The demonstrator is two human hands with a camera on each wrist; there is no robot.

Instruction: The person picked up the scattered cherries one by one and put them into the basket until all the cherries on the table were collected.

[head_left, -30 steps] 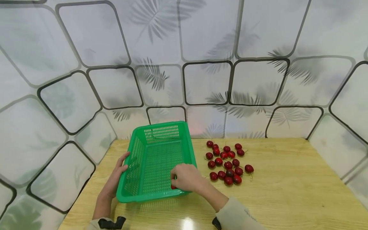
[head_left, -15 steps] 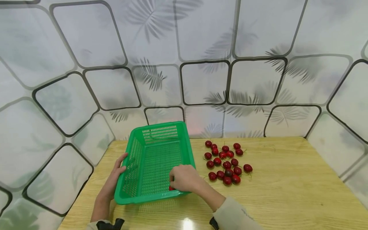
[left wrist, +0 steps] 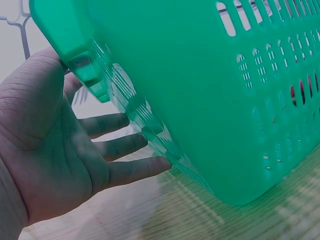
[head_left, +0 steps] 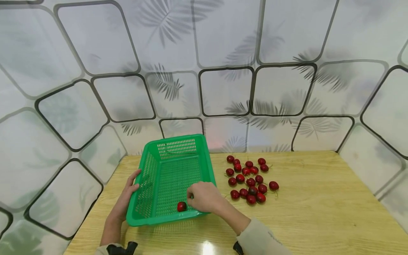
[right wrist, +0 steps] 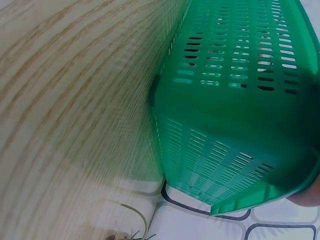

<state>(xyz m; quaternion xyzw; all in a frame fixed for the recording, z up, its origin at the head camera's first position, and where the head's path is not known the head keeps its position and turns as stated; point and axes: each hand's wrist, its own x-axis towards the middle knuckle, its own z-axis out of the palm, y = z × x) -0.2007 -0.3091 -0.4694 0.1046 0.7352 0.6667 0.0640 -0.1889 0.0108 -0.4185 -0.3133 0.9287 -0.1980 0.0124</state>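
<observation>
In the head view my left hand [head_left: 123,202] touches the left rim of a green slotted plastic basket [head_left: 208,166]. The left wrist view has its straight fingers [left wrist: 135,169] against the outer wall, the thumb up at the rim. My right hand [head_left: 204,197] reaches over the basket's front right side, fingers curled down inside. What its palm side holds, if anything, is hidden. Just left of its fingers a dark red cherry [head_left: 181,206] lies on the basket floor. Only a bit of the right hand [right wrist: 306,196] enters the right wrist view.
Many loose red cherries [head_left: 250,182], some with stems, lie on the wooden table [head_left: 318,209] right of the basket. A patterned cloth backdrop [head_left: 227,92] rises behind and at both sides. A green stem [right wrist: 137,215] shows low in the right wrist view.
The cherry partly under my right hand has come out to the left onto the basket floor. The left hand keeps its place at the rim. The head view has shifted slightly.
</observation>
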